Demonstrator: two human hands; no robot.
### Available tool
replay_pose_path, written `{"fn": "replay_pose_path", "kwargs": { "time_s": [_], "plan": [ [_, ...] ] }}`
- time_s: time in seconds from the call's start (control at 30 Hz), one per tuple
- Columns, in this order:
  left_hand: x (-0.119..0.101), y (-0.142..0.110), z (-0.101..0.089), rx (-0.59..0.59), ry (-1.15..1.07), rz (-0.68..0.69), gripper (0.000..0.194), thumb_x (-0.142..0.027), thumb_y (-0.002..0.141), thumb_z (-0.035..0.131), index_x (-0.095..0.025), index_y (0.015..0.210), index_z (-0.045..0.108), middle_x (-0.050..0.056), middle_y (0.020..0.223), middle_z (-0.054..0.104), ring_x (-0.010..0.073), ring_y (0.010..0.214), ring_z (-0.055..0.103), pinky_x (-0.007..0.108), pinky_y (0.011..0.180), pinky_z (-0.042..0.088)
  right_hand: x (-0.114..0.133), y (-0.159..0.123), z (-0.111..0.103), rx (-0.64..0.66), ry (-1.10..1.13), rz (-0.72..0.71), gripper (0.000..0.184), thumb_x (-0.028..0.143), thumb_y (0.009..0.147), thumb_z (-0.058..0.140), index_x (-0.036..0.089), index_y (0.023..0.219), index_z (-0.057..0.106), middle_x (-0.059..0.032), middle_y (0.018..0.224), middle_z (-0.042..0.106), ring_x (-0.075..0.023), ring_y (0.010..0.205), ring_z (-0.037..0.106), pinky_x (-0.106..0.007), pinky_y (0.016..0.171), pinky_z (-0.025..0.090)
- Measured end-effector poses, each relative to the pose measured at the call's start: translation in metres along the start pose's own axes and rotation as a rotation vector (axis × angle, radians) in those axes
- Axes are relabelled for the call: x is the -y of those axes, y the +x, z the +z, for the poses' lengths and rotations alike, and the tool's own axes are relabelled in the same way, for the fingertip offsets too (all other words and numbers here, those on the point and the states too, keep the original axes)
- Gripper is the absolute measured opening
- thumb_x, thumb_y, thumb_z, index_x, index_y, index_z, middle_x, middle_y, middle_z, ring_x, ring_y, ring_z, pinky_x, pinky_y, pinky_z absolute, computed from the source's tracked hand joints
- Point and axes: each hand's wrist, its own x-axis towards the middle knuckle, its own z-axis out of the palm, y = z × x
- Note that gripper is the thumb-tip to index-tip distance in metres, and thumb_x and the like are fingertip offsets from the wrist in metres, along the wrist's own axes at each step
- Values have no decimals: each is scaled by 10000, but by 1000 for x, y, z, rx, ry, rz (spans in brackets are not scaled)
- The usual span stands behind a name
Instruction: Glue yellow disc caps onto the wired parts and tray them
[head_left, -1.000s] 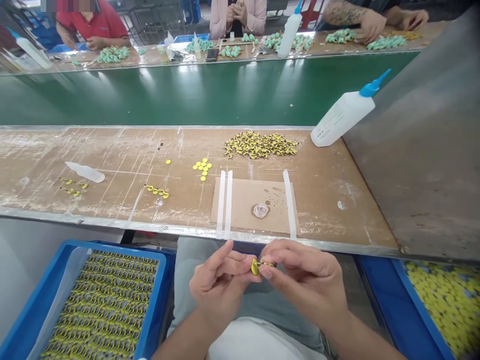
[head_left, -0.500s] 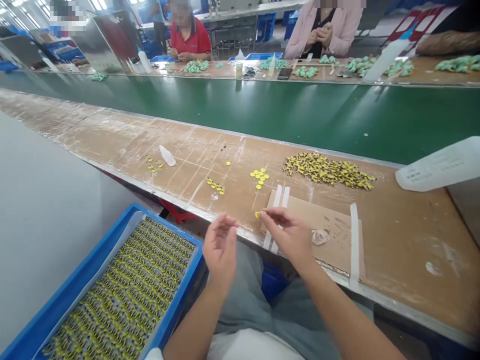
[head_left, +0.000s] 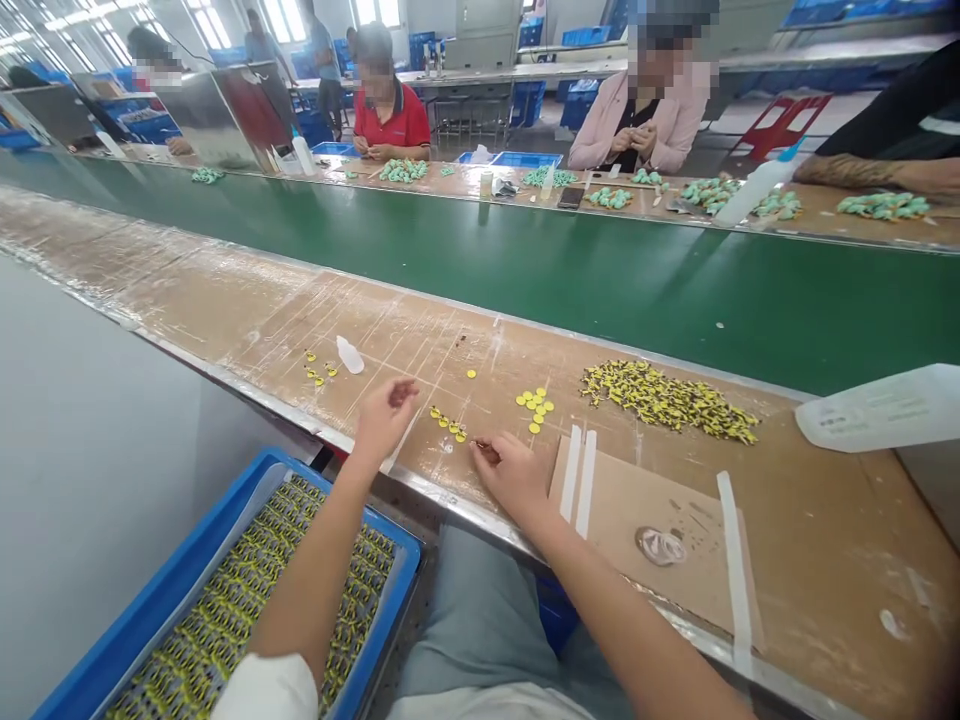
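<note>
My left hand (head_left: 388, 412) is over the table, right of a small white dropper bottle (head_left: 349, 355). Its fingers are loosely curled and apart, with nothing visible in them. My right hand (head_left: 510, 468) rests low by the table's front edge, fingertips pinched together; whatever they hold is hidden. Just left of those fingertips lies a short row of yellow discs with dark parts (head_left: 453, 427). Plain yellow discs (head_left: 535, 404) lie beyond my right hand, and a single yellow disc (head_left: 471, 374) lies apart. Farther right spreads a heap of small yellow-and-black pieces (head_left: 667, 398).
A taped cardboard sheet (head_left: 675, 500) with a whitish smear lies right of my right hand. A large white bottle (head_left: 881, 408) lies at the far right. Below left, a blue crate (head_left: 414, 548) holds rows of yellow-and-black pieces. Beyond the green belt (head_left: 525, 265), people handle mint-green pieces.
Both hands have moved left and away from my body, the right one to the disc row. The yellow disc seen at my right fingertips is out of sight. The view has tilted up.
</note>
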Motion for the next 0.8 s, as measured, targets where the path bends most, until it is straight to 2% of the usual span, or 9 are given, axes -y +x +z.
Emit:
{"fn": "replay_pose_path", "kwargs": {
  "time_s": [0.07,0.13,0.27,0.37,0.47,0.57,0.7,0.8],
  "plan": [
    [-4,46,14,143,52,61,315,-159,810,630,-148,1121,675,78,974,750,183,884,705,344,869,561,-2,-1,2,-9,22,6,134,244,934,599,172,955,709,-75,877,703,-208,781,658,-292,729,489],
    [-6,81,34,283,100,106,338,-142,782,655,-151,1119,683,75,981,754,182,857,703,341,846,568,-3,-1,2,-23,53,22,141,261,915,618,172,985,701,-79,908,704,-204,776,650,-292,725,497],
    [-3,118,71,476,179,161,462,-99,695,729,-136,1153,680,86,1000,764,194,844,706,358,861,569,-2,-1,-1,-62,120,62,195,277,888,624,160,1035,676,-73,906,690,-182,700,611,-294,685,501],
    [4,126,86,543,209,202,564,-137,667,793,-134,1214,658,93,1018,768,221,902,711,381,913,553,-2,-1,-2,-76,163,70,168,269,893,599,166,999,678,-65,891,689,-165,656,589,-291,676,505],
    [13,126,93,566,214,236,749,-180,657,841,-160,1355,569,80,1033,775,236,959,719,389,954,537,-4,2,-1,-80,191,71,158,274,895,595,172,973,686,-56,883,695,-148,621,576,-282,661,510],
    [23,123,96,552,206,258,791,-165,724,804,-183,1444,477,62,1017,781,224,995,722,376,978,524,-6,4,1,-91,205,72,159,285,890,590,185,952,697,-42,863,702,-139,587,570,-285,659,519],
    [31,117,90,506,211,274,787,-121,808,720,-180,1514,376,59,988,780,203,935,733,353,937,540,-9,3,3,-95,222,71,175,300,916,569,195,925,708,-31,823,700,-141,577,581,-284,638,515],
    [34,109,75,469,246,287,808,-79,826,679,-206,1543,328,44,995,779,190,925,730,336,926,541,-11,2,3,-94,239,62,182,322,920,584,196,927,716,-24,791,688,-147,577,581,-289,631,504]
  ]
}}
